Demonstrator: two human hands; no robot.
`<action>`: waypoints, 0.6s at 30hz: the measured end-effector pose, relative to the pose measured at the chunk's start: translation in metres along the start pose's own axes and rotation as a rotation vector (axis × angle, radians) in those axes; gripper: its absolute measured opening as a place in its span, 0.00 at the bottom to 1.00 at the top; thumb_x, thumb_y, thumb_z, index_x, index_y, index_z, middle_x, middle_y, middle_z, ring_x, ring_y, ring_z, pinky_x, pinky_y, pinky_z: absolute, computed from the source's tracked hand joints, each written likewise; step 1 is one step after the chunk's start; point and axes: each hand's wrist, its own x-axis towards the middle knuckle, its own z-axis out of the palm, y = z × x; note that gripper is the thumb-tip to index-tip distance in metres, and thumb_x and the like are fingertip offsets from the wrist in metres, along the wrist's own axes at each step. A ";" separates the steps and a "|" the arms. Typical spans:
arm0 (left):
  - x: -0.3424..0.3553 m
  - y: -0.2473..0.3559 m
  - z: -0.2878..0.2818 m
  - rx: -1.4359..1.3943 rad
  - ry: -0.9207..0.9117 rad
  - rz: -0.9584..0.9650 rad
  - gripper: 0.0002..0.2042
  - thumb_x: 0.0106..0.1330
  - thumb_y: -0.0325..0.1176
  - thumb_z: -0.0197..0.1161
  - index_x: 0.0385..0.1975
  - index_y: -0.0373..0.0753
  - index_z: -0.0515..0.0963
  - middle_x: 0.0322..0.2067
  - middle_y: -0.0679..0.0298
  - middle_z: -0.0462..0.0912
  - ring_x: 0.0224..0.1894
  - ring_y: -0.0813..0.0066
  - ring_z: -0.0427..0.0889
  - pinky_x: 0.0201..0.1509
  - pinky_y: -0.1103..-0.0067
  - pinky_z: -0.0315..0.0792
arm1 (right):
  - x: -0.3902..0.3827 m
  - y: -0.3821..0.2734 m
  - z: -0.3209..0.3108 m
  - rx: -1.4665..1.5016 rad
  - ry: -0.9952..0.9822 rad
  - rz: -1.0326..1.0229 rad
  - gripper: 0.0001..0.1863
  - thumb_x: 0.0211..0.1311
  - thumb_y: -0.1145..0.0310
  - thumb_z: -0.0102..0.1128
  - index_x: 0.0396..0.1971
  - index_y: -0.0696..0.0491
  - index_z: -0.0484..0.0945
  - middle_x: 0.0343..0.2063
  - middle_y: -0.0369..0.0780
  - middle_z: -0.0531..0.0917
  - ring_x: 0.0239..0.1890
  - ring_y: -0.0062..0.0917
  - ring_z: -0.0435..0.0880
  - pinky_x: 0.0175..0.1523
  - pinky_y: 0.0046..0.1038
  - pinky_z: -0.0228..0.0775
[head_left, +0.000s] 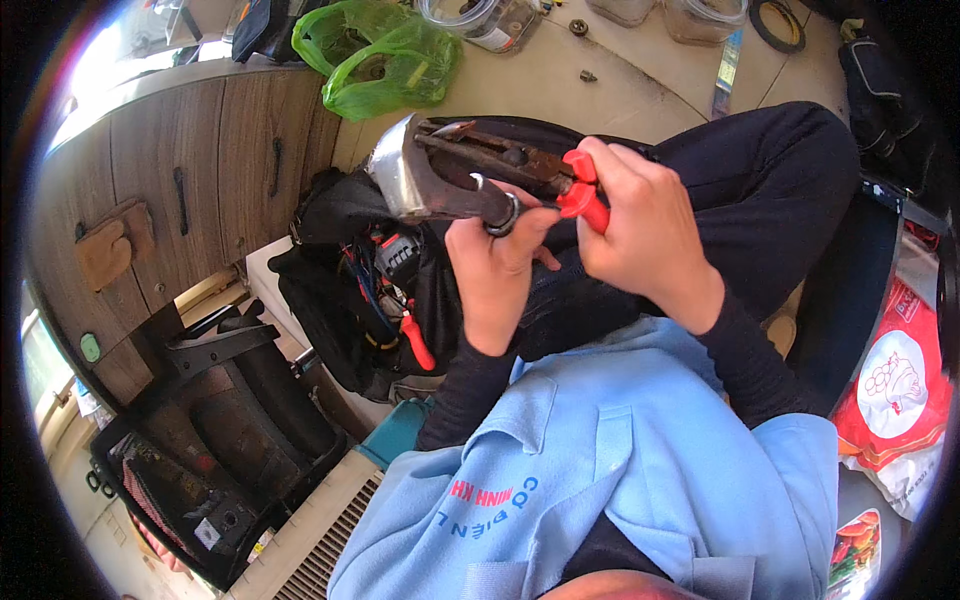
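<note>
Currently, above the person's dark-trousered lap (755, 170), the left grip (495, 265) clasps a silver-and-dark metal part (403, 172), while the right grip (640, 225) is clenched around red-handled pliers (540, 167) just beside it.

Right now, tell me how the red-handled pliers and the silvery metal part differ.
Colour: the red-handled pliers have a dark, worn head; the silvery metal part is brighter.
Shape: the pliers look long and straight; the part flares from a narrow stem.
Hold: the right hand grips the pliers, the left hand the part's stem.
Both are held up, close together.
</note>
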 end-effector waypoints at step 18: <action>-0.004 -0.002 -0.027 -0.574 -0.552 -0.366 0.07 0.61 0.27 0.65 0.27 0.34 0.72 0.14 0.68 0.70 0.13 0.83 0.65 0.15 0.84 0.56 | -0.013 -0.003 -0.020 0.499 -0.373 0.197 0.10 0.44 0.77 0.54 0.31 0.59 0.75 0.25 0.54 0.78 0.35 0.54 0.77 0.34 0.41 0.69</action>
